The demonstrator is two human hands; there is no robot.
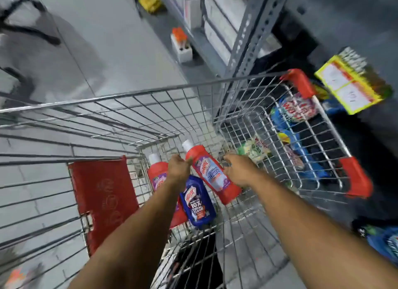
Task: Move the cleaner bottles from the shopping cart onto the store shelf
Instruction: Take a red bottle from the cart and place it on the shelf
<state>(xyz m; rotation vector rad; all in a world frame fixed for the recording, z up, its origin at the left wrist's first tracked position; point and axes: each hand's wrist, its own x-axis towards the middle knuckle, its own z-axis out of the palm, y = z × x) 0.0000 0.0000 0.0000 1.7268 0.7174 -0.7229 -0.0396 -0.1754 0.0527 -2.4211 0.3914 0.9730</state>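
Three cleaner bottles lie in the wire shopping cart. A red bottle with a white cap lies slanted between my hands. Beside it, a blue bottle has its neck hidden under my left hand, whose fingers are curled around that neck. A second red bottle lies further left, partly covered by my left forearm. My right hand is at the slanted red bottle's right side, fingertips touching its edge and thumb apart from it. The grey metal store shelf stands beyond the cart.
A red fold-down flap is on the cart's left side. A smaller wire basket with red corners, holding packets, sits at the right. A yellow price tag hangs off the shelf. A white box with orange tops is on the floor.
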